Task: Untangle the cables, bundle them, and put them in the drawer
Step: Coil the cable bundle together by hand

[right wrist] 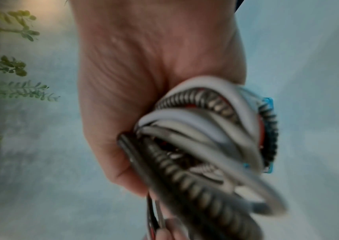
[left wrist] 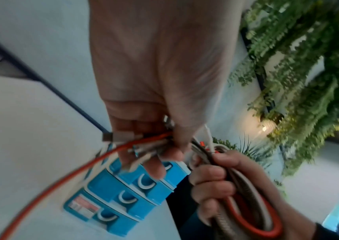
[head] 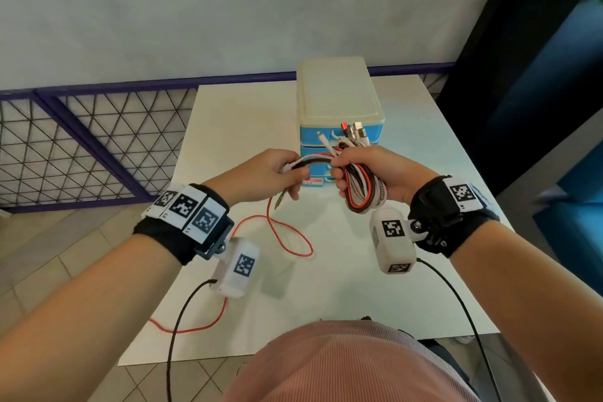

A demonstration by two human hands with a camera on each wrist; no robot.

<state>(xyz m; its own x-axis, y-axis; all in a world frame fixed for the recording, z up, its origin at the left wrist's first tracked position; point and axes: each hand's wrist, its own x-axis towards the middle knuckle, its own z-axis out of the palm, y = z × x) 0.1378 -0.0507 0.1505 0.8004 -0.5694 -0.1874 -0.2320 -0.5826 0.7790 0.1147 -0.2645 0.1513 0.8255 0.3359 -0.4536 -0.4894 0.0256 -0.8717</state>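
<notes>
My right hand grips a coiled bundle of cables, white, red, black and spring-wrapped, with several plugs sticking up above the fist. The same bundle of cables fills the right wrist view, blurred. My left hand pinches the loose cable ends that run out of the bundle. A red cable trails from the left hand down onto the white table and off its near-left edge. Behind both hands stands a blue drawer unit with a cream top; the drawers look closed.
A purple-framed wire mesh fence runs along the left and behind the table. A dark pillar and blue panel stand at the right, with green plants above. Black leads hang from both wrist cameras.
</notes>
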